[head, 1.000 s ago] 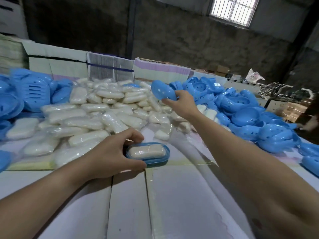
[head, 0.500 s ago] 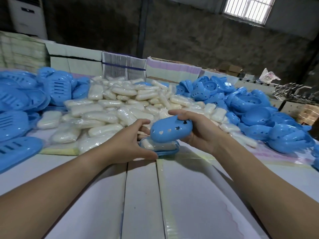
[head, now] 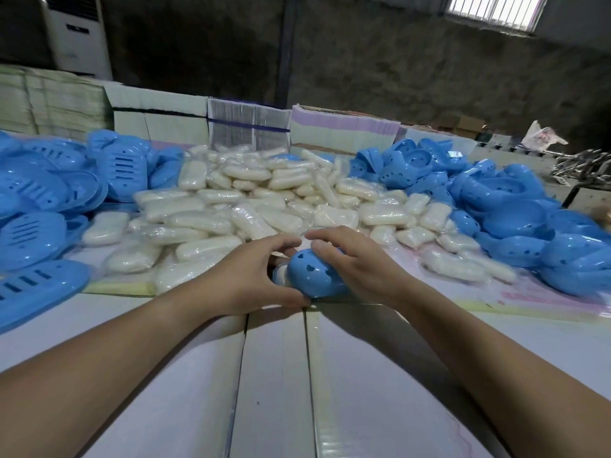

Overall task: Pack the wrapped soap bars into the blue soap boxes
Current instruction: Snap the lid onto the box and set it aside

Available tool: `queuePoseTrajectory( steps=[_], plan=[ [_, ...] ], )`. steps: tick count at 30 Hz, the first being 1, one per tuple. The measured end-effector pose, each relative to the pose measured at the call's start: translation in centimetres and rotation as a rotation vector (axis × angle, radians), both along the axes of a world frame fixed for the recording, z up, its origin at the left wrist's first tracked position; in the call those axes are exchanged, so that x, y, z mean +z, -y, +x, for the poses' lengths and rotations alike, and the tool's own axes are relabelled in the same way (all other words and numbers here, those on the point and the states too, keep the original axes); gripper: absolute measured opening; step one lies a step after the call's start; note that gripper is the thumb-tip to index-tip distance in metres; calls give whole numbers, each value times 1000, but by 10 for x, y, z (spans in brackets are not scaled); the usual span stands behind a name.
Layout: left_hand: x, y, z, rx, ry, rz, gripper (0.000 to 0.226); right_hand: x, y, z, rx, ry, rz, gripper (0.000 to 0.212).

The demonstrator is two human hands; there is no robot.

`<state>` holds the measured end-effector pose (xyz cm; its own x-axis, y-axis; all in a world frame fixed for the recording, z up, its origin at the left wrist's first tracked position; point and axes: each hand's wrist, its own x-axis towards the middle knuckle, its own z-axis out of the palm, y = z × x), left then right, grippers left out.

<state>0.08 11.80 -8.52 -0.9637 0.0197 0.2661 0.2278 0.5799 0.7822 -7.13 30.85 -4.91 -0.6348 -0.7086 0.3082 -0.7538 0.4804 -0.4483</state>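
Smooth blue plastic lid (head: pixel 314 276); soap bars (head: pixel 231 200) in glossy clear film.

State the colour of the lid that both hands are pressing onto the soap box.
Blue, pierced with small holes: the lid shows best in the head view.

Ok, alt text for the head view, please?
Both hands press a perforated blue lid over a soap bar: left hand grips its near end, right hand lies curled on top. Wrapped soap bars are heaped behind, blue box halves piled at both sides.

left hand (head: pixel 246 276): fingers curled, thumb forward | right hand (head: pixel 358 264): fingers curved, palm down | forearms converge
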Motion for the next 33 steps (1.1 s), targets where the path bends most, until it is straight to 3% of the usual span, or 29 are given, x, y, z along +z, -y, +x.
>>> queuePoseTrajectory(
  steps=[3, 5, 8, 12, 18, 33],
  plan=[
    [0, 1, 0, -42, -13, 35, 81, 5, -4, 0, 137, 252, -36, 37],
    [1, 2, 2, -74, -19, 54, 72, 11, -14, 0, 271, 409, 0, 54],
    [3, 1, 4, -96, -30, 30, 78, 12, -23, -5, 317, 251, 89, 67],
    [4, 2, 4, -109, -24, 28, 84, 10, -21, -9, 300, 229, 72, 65],
    [7, 2, 6, -126, 26, 43, 71, 8, -15, -12, 302, 446, -3, 63],
    [9, 6, 5, -177, 54, 96, 70, 7, -13, -18, 328, 518, -26, 56]
  ],
)
